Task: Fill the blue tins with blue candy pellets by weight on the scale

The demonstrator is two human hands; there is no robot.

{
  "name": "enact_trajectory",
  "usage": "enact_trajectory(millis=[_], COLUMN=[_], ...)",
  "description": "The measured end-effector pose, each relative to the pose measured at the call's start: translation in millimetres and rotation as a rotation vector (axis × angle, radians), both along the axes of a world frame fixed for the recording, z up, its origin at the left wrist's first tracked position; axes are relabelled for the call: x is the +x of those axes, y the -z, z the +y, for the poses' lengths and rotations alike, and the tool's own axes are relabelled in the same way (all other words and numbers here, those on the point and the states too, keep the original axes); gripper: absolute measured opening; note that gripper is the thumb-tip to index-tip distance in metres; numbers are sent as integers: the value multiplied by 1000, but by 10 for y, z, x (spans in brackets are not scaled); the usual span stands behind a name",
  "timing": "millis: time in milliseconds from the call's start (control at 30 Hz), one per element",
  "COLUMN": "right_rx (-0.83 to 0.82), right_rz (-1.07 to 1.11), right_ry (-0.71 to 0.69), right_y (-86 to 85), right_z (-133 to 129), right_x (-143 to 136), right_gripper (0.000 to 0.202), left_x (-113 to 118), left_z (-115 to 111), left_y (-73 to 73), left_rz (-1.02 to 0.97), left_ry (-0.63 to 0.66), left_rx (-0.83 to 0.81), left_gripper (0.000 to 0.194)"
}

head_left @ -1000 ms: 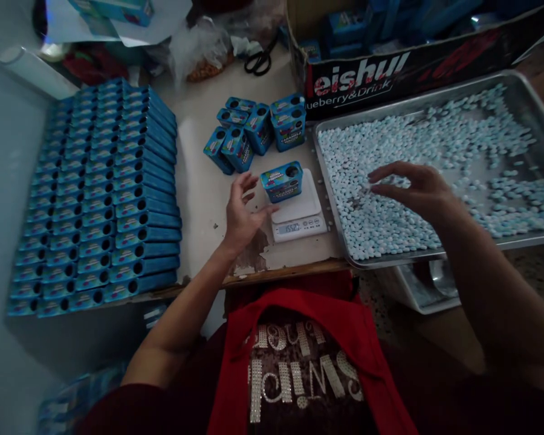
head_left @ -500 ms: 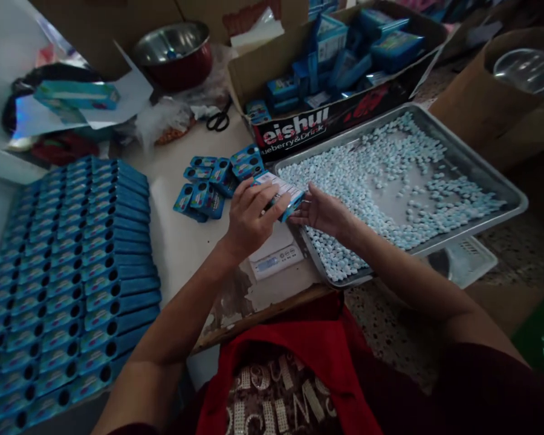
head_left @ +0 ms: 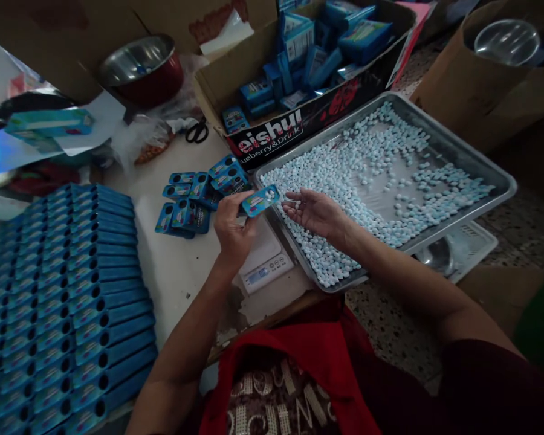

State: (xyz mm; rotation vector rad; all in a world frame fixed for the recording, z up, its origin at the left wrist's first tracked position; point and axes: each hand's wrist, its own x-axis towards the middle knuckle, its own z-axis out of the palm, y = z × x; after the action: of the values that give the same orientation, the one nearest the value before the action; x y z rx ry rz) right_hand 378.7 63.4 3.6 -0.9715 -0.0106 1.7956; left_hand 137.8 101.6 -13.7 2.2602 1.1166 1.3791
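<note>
My left hand grips a small blue candy box above the kitchen scale. The box's end with a round hole faces up, and white candies show in the hole. Beside it, my right hand is open, palm up, fingers stretched toward the box over the near-left part of the metal tray. A white candy seems to lie on its fingers. Loose white and pale blue candies spread over the tray. Several blue boxes stand on the table left of my left hand.
Rows of blue boxes fill the left side. Behind the tray, a cardboard carton holds more boxes. Scissors, a plastic bag and a red-sided metal bowl lie at the back. A paper sack stands right.
My left hand has turned the box so its holed end faces up. My right hand has drawn slightly away from the box, palm turned up. The view has shifted a little.
</note>
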Motion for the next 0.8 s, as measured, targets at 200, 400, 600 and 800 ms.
enact_trajectory(millis=[200,400,600,800], right_rx=[429,547,462,415], right_rz=[-724,-1960,-2259,-2297], right_ry=[-190,-208,-834,-1093], right_y=[-8,-17,-44,-116], right_z=[19,88,-160,-401], right_x=[233,495,572,781], right_gripper=[24,38,44,55], left_x=[-361,-508,-775,-1235], left_z=[-407,-646,-665,-875], left_y=[33,245,282,-49], left_rz=[-439,-593,-498,-364], left_ry=[-66,-34,11,-228], left_rx=[-450,-656,-529,-377], left_gripper=[61,72,96,66])
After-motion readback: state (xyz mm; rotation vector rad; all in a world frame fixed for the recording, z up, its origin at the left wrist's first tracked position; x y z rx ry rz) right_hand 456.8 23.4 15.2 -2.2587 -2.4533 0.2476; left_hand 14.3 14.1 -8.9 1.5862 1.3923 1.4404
